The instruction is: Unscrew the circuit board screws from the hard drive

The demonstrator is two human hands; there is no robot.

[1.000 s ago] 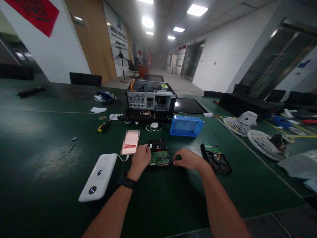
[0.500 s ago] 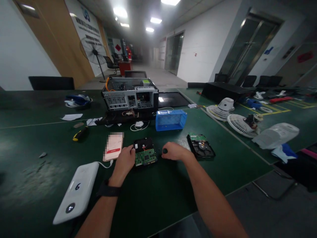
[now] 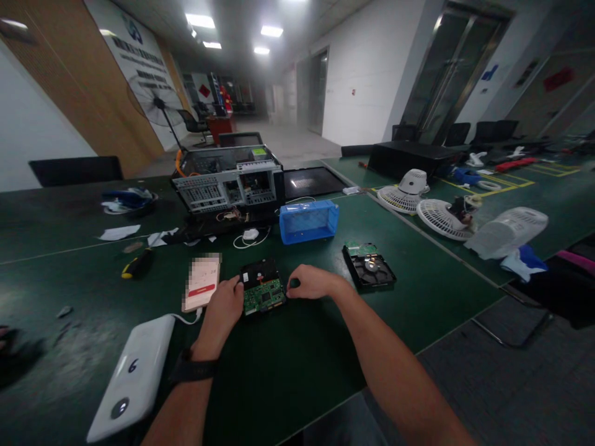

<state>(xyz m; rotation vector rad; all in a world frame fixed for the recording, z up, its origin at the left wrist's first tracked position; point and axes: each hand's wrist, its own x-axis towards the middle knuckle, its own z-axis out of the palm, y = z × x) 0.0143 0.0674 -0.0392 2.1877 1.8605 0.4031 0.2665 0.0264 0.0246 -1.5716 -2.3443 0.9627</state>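
A hard drive (image 3: 260,288) lies on the green table (image 3: 288,359) with its green circuit board facing up. My left hand (image 3: 225,308) rests against the drive's left edge, fingers curled on it. My right hand (image 3: 312,282) sits just right of the drive, closed around a small black round-ended object (image 3: 294,284), which may be a tool handle. A second drive (image 3: 370,270), opened, lies further right. A phone (image 3: 201,282) lies left of my left hand, cabled to a white power bank (image 3: 131,378).
Behind stand an open computer case (image 3: 227,183), a blue plastic basket (image 3: 308,221) and a yellow-black screwdriver (image 3: 136,264). Dismantled white fans (image 3: 441,218) lie on the table to the right. The table's edge runs diagonally at lower right, with floor beyond.
The view has swung to the right, so everything shifted left in the picture. Both hands stay at the hard drive in the same pose.
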